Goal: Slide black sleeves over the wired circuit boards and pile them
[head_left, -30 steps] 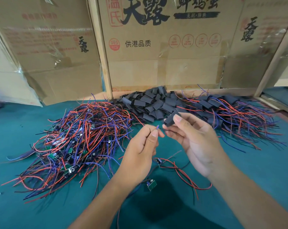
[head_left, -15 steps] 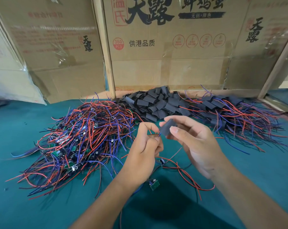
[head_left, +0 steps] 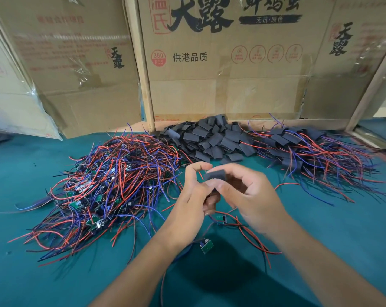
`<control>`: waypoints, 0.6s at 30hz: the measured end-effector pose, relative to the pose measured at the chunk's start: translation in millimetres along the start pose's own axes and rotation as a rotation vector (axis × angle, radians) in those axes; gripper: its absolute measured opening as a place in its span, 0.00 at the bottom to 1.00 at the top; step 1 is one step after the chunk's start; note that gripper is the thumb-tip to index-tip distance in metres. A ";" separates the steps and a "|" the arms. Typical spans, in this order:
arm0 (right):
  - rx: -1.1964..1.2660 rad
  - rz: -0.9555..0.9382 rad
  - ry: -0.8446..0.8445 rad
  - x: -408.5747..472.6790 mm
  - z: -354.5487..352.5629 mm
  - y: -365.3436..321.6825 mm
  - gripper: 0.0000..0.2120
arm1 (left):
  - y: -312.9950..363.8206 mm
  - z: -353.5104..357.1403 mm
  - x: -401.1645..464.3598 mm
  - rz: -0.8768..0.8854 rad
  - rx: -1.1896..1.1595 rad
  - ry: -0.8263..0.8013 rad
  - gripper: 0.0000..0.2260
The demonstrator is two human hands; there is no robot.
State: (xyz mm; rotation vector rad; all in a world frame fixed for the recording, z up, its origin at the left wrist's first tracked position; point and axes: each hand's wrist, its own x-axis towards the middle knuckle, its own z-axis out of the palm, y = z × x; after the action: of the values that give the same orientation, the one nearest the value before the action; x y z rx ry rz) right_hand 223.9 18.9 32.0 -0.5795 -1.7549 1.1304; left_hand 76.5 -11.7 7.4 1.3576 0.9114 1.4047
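Note:
Over the green table my right hand (head_left: 247, 196) pinches a black sleeve (head_left: 214, 175) between thumb and fingers. My left hand (head_left: 193, 196) is right against it, fingertips pinching thin wires at the sleeve's left end. Those wires run down to a small green circuit board (head_left: 207, 246) dangling below my left wrist. A second board (head_left: 220, 218) with red and black wires lies under my hands. A heap of bare wired boards (head_left: 112, 187) spreads at the left. Loose black sleeves (head_left: 209, 138) are piled at the back centre, sleeved boards (head_left: 316, 151) at the right.
Cardboard boxes (head_left: 209, 63) form a wall behind the piles, with wooden posts (head_left: 141, 63) between them. A clear plastic bag (head_left: 15, 111) leans at the far left. Green table cloth (head_left: 342, 229) shows in front and at the right.
My two hands have come together: the left hand's wire ends have gone from a small gap away to the sleeve's mouth, and the sleeve has turned more level.

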 end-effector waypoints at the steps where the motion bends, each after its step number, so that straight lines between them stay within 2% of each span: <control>1: -0.019 -0.021 0.026 0.0 2.1 0.5 0.11 | -0.8 0.5 0.0 0.000 0.013 -0.001 0.08; 3: -0.088 -0.060 0.072 0.1 4.1 0.9 0.13 | 0.5 2.4 0.7 0.016 0.029 0.019 0.09; 6: -0.176 -0.085 0.088 -1.1 2.2 0.2 0.12 | 0.6 2.8 0.0 0.025 0.093 -0.008 0.25; 8: -0.271 -0.132 0.086 -2.0 0.1 -0.9 0.10 | 0.2 4.3 -1.2 0.041 0.104 -0.036 0.28; 13: -0.268 -0.108 0.052 3.2 -4.4 -4.7 0.06 | 0.4 6.5 -1.6 0.064 0.061 -0.026 0.28; 16: -0.279 -0.099 -0.053 2.6 -8.5 -6.0 0.10 | 1.3 4.3 -0.9 0.038 0.016 0.047 0.19; 18: -0.312 -0.054 -0.082 1.2 -16.2 -2.4 0.15 | 3.0 2.8 -0.2 0.010 -0.073 0.086 0.17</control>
State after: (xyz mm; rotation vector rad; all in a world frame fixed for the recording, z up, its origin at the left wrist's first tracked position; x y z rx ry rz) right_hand 237.9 25.9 36.9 -0.6748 -2.0231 0.8589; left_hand 78.8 -13.0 10.6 1.2570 0.9011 1.4992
